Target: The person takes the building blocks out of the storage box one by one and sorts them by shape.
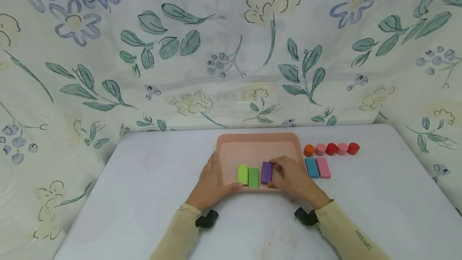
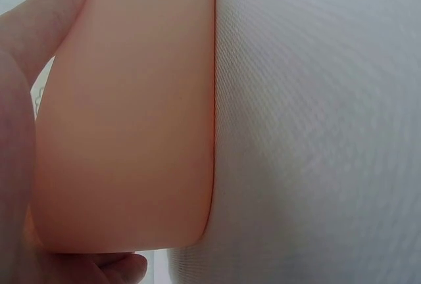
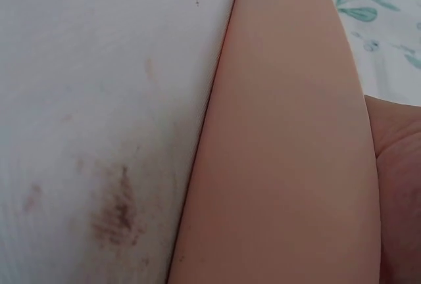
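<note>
A shallow pink tray (image 1: 260, 137) lies on the white table. My left hand (image 1: 210, 185) holds its near left corner, thumb on the front rim and fingers along the left side; the left wrist view shows the tray's outer wall (image 2: 131, 119) between thumb and fingers. Inside the tray, my right hand (image 1: 294, 179) pinches a purple rectangular block (image 1: 266, 172), fingertips at its far end and thumb at its near end. To its left, a yellow-green block (image 1: 243, 175) and a green block (image 1: 253, 177) sit side by side near the front wall, a gap separating them from the purple one.
Right of the tray stand a blue block (image 1: 312, 168) and a pink block (image 1: 323, 168), side by side. Behind them runs a row of short cylinders, orange (image 1: 309, 150), pink (image 1: 320, 149) and red (image 1: 331, 149) among them. Floral cloth (image 1: 231, 83) hangs behind the table.
</note>
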Tool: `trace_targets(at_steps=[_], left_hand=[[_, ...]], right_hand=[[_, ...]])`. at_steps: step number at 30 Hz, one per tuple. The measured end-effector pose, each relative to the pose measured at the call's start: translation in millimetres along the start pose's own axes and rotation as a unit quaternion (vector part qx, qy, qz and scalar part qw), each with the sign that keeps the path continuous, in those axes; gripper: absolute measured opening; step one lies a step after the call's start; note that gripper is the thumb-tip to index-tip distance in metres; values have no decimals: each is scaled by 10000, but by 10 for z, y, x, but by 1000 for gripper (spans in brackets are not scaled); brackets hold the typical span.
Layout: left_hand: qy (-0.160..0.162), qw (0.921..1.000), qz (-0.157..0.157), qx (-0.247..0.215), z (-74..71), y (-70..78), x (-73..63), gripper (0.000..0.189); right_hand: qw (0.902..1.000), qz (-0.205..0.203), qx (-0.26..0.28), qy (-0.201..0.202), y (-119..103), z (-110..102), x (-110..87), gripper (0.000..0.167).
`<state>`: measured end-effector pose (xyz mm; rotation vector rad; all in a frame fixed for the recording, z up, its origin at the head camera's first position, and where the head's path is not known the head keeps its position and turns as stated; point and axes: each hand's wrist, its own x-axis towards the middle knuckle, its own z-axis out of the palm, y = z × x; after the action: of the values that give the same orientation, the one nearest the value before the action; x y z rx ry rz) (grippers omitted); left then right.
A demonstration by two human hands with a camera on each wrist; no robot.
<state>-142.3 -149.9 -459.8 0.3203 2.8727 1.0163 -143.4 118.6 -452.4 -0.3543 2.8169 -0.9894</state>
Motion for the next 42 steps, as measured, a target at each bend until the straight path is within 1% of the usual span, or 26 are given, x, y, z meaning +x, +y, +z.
trace_targets(at_steps=[4, 9, 15, 24, 29, 36, 42], left_hand=[[-20, 10000, -64, -20, 1, 10, 6, 133], [-35, 10000, -71, 35, -2, 14, 15, 132], [-43, 9999, -90, -11, -16, 24, 5, 133], [-11, 10000, -25, -68, -13, 10, -9, 132], [20, 10000, -2, -84, -8, 12, -7, 131], [-64, 9999, -62, -125, -9, 16, -11, 131], [-12, 10000, -24, -93, -16, 13, -9, 131]], right_hand=[[10000, -44, -72, 24, -4, -20, -6, 69], [9998, -144, -23, 111, 3, -43, -10, 69], [9994, -264, 132, 170, 11, -82, -8, 65], [9996, -100, 257, 60, 23, -173, -26, 67], [9991, -156, 363, 117, 47, -219, -50, 68], [9985, -164, 505, 136, 77, -304, -77, 66], [9976, -341, 573, 208, 119, -391, -82, 63]])
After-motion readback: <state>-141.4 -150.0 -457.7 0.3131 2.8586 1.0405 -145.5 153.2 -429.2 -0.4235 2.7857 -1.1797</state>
